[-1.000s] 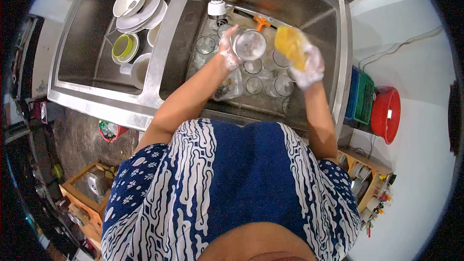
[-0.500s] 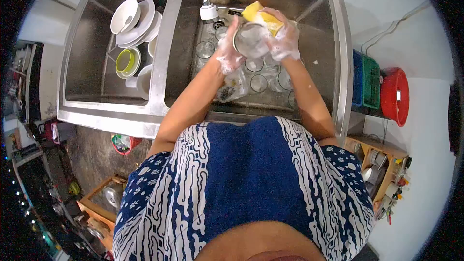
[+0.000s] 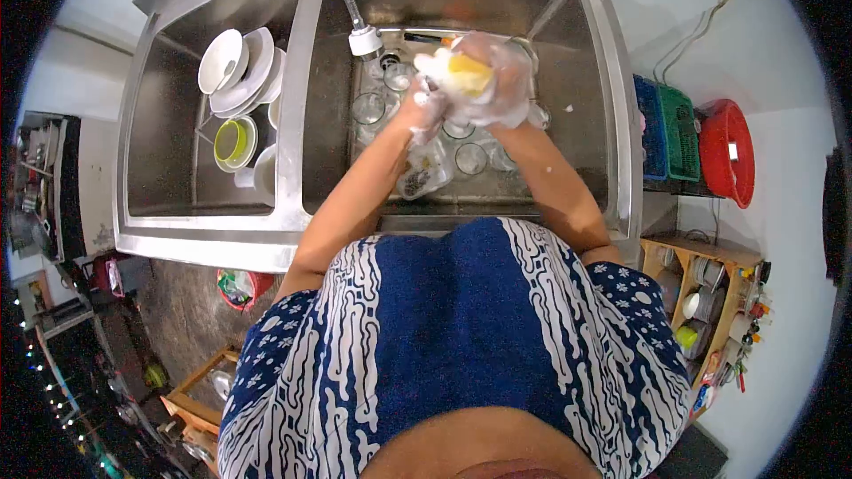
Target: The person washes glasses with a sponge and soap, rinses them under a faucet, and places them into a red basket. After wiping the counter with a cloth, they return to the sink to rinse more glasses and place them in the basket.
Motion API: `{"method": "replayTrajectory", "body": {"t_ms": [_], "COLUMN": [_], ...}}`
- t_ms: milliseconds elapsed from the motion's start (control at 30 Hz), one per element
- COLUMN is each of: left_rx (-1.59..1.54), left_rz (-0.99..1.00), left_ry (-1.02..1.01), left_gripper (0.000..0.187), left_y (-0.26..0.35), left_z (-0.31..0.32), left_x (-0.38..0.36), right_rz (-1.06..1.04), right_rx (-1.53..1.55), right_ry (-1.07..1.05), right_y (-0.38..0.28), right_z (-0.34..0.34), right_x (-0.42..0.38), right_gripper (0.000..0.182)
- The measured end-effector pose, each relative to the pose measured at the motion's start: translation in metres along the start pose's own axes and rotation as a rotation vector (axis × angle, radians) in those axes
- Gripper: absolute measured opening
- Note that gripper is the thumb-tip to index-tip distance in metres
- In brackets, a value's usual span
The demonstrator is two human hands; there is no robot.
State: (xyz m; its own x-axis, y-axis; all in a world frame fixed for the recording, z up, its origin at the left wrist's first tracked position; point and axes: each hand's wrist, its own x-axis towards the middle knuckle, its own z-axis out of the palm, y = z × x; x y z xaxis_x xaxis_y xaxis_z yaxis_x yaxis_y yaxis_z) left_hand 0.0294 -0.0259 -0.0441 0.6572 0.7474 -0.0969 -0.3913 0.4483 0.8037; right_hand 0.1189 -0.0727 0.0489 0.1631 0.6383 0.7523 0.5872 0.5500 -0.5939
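Observation:
Over the right sink basin, my right hand (image 3: 506, 80) is covered in suds and holds a yellow sponge (image 3: 469, 76), blurred by motion. My left hand (image 3: 422, 112), also soapy, is closed round a glass that is mostly hidden by foam, the sponge and my right hand. Several glasses (image 3: 471, 158) stand on the basin floor below my hands. A clear plastic container (image 3: 426, 168) with dark bits in it lies close under my left hand.
White plates (image 3: 257, 71), a bowl (image 3: 223, 62) and a yellow-green bowl (image 3: 231, 140) are in the left basin. The faucet head (image 3: 365, 41) hangs left of my hands. To the right are a green basket (image 3: 682, 133) and a red basin (image 3: 728, 153).
My right hand and the sponge have come down and left over the glass, which now barely shows. The camera view has shifted slightly.

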Motion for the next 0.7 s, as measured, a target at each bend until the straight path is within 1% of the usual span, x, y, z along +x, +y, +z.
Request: {"method": "replayTrajectory", "body": {"t_ms": [33,67,100,133,167,200,233,267,300,333,367,400,433,467,500,533,567,600,633,667,700], "left_rx": [0.055,0.057,0.345,0.631,0.313,0.31,0.334,0.359,0.433,0.434,0.696,0.955,0.955,0.791,0.624,0.625,0.714,0.801,0.674,0.674,0.707], "left_rz": [-0.032,-0.037,0.11,0.263,0.159,0.155,0.195,0.243,0.235,0.231,0.289,0.344,0.341,0.44,0.539,0.538,0.526,0.516,0.529,0.533,0.552], "left_ry": [0.119,0.116,0.056,-0.008,-0.019,-0.021,0.022,0.065,0.111,0.108,0.082,0.054,0.054,0.093,0.134,0.139,0.127,0.113,0.08,0.079,0.065], "left_gripper": [0.025,0.025,0.022,0.019,0.016,0.016,0.017,0.018,0.019,0.019,0.018,0.016,0.016,0.015,0.015,0.015,0.015,0.015,0.019,0.019,0.021], "left_y": [0.016,0.016,0.015,0.014,0.003,-0.007,-0.003,0.001,0.003,0.004,0.006,0.006,0.002,-0.002,-0.006,-0.001,0.005,0.009,0.007,0.007,0.007], "left_z": [0.02,0.018,0.014,0.009,-0.001,-0.011,-0.009,-0.006,-0.003,-0.006,-0.012,-0.015,-0.017,-0.019,-0.021,-0.018,-0.014,-0.011,-0.012,-0.012,-0.012], "left_x": [-0.011,-0.011,-0.012,-0.011,0.0,0.008,0.008,0.009,0.004,0.003,0.003,0.004,0.005,0.008,0.01,0.007,0.003,0.001,0.002,0.004,0.005], "right_rz": [-0.064,-0.12,-0.058,-0.056,-0.06,-0.061,0.07,0.069,0.198,0.332,0.308,0.186,0.102,0.016,0.01,-0.094,-0.193,-0.193,-0.127,-0.063,0.086], "right_rx": [-0.151,-0.301,-0.368,-0.372,-0.402,-0.431,-0.696,-0.699,-0.713,-0.723,-0.769,-0.589,-0.535,-0.479,-0.476,-0.512,-0.55,-0.549,-0.417,-0.286,-0.409], "right_ry": [-0.07,-0.141,-0.188,-0.187,-0.081,0.025,0.093,0.094,0.069,0.046,-0.007,0.022,-0.025,-0.074,-0.078,-0.106,-0.131,-0.129,-0.14,-0.152,-0.15], "right_y": [0.002,0.004,0.015,0.025,0.035,0.044,0.051,0.056,0.06,0.06,0.051,0.048,0.025,0.007,0.008,0.01,0.013,0.02,0.028,0.033,0.033], "right_z": [0.001,0.002,0.002,-0.003,-0.009,-0.014,-0.015,-0.02,-0.025,-0.028,-0.019,-0.007,0.005,0.012,0.013,0.014,0.016,0.015,0.01,0.004,-0.004], "right_x": [-0.002,-0.007,-0.017,-0.018,-0.018,-0.017,-0.014,-0.01,-0.005,-0.002,-0.004,-0.012,-0.016,-0.018,-0.017,-0.017,-0.019,-0.02,-0.017,-0.016,-0.018], "right_gripper": [0.025,0.026,0.026,0.026,0.026,0.027,0.031,0.031,0.031,0.031,0.036,0.037,0.037,0.037,0.037,0.031,0.025,0.025,0.025,0.025,0.026]}}
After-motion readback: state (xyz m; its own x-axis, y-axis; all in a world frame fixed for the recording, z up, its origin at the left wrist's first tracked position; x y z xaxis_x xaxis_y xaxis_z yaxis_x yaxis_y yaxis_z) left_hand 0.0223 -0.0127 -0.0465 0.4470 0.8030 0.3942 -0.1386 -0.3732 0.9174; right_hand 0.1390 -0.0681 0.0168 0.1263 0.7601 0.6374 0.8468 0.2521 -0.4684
